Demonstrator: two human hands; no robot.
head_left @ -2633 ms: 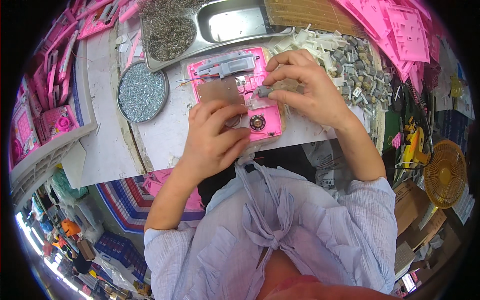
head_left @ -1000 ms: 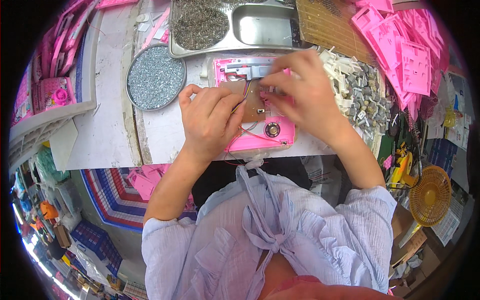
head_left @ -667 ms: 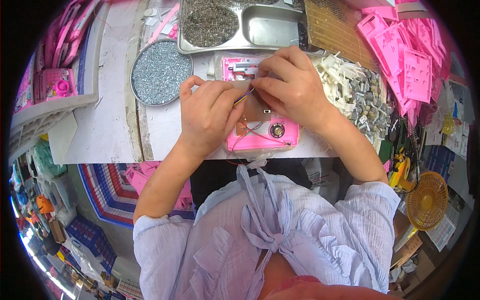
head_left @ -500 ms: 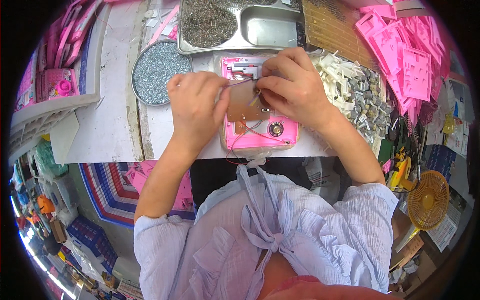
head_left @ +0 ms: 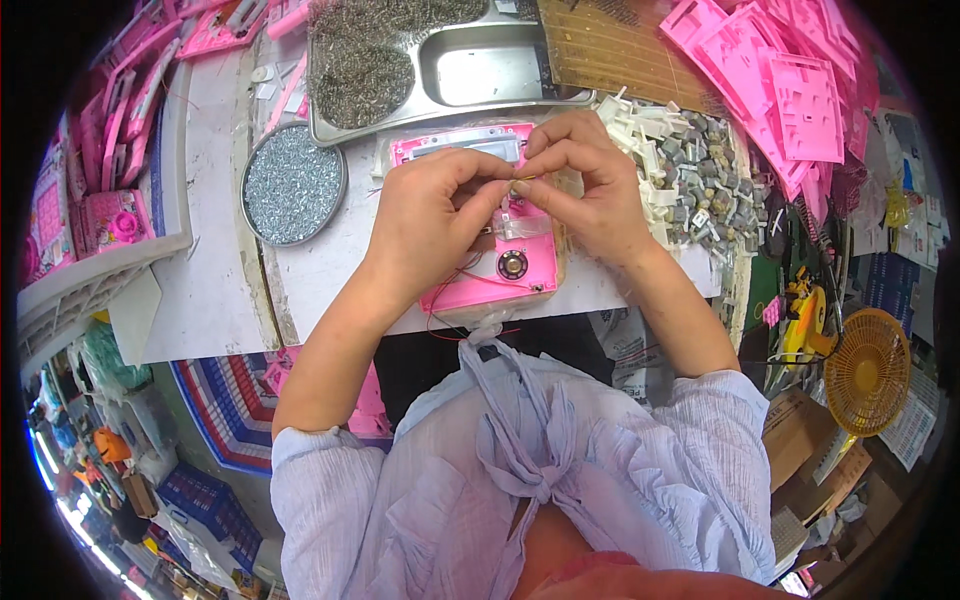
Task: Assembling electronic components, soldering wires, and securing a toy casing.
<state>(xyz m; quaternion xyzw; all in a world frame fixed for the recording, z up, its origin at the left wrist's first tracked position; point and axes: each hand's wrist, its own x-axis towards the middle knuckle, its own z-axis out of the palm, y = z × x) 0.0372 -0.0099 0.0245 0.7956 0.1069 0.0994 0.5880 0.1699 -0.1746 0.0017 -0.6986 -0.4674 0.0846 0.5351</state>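
Pinching small part [head_left: 524, 181] — both hands, pink casing [head_left: 480, 225]

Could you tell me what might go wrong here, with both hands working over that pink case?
The thin red wires trail off the table edge and could snag on a sleeve. The left hand and right hand pinch a tiny part over the pink case; dropped, it might vanish among the loose grey parts.

Left hand [head_left: 425, 225] and right hand [head_left: 590, 190], raised side by side with forearms bare and converging from the lower edge. Both hands are curled, thumbs and forefingers pinched, their fingertips [head_left: 520, 180] meeting between the two palms; the remaining fingers are folded loosely behind the pinch.
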